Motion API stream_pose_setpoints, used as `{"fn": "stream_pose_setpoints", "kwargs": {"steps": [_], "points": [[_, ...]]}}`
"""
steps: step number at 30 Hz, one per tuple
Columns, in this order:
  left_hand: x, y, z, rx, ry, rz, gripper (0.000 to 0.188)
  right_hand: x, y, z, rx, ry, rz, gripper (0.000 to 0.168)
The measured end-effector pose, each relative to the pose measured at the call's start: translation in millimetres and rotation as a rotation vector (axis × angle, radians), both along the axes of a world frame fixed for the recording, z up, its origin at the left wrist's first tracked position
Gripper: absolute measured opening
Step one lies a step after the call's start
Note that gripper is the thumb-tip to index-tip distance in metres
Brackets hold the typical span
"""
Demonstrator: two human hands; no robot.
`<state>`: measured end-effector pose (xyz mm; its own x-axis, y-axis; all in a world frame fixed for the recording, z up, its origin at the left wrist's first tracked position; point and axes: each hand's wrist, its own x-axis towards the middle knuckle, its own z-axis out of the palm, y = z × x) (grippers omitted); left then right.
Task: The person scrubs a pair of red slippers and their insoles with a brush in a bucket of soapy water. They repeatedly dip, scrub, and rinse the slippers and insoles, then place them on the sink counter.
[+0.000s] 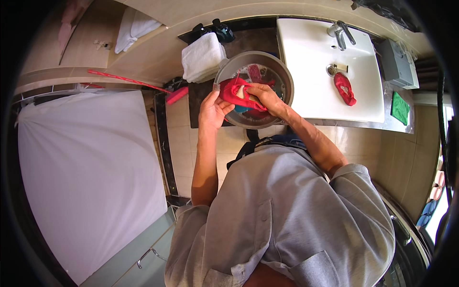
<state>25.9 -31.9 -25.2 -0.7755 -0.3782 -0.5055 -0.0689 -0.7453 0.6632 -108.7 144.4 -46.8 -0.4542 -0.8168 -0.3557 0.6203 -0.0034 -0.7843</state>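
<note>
Both my hands hold a red fabric slipper (228, 92) above a grey plastic basin (289, 79). My left hand (212, 111) supports its left end from below, with the thumb at its edge. At the opening and right end, my right hand (267, 97) grips it, and the pale inside shows. Soapy water (244, 70) lies in the basin, along with a pink brush (254, 74) and more red fabric, partly hidden by the slipper and hands. A similar red slipper (344, 89) rests in the white sink (304, 71), just below the drain.
Behind the sink stands a chrome faucet (339, 34). Folded white towels (202, 55) and dark bottles (223, 31) sit left of the basin. To the right are a grey box (396, 62) and a green cloth (400, 108). A red-handled broom (129, 79) leans at left.
</note>
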Motion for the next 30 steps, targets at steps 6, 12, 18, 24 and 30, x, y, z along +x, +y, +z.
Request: {"fn": "stream_pose_setpoints", "kwargs": {"steps": [6, 12, 18, 24, 30], "points": [[-2.4, 4.0, 21.5, -0.164, -0.057, -0.076, 0.034, -4.9, 0.6, -5.4, 0.123, 0.241, 0.044, 0.034], [-2.0, 12.1, 34.5, -0.276, -0.183, -0.056, 0.034, 2.3, -1.6, -3.9, 0.259, 0.669, 0.077, 0.032], [10.9, 5.7, 23.7, -0.491, -0.217, 0.036, 0.033, -15.2, -1.6, -10.7, 0.302, 0.976, 0.133, 0.033], [16.2, 0.4, 21.2, -0.537, -0.261, 0.076, 0.037, -43.2, -14.1, -56.6, 0.744, 1.281, 0.293, 0.026], [24.0, -6.0, 10.4, -0.378, -0.197, 0.038, 0.042, -27.7, -37.6, -65.5, 0.961, 1.415, 0.436, 0.025]]}}
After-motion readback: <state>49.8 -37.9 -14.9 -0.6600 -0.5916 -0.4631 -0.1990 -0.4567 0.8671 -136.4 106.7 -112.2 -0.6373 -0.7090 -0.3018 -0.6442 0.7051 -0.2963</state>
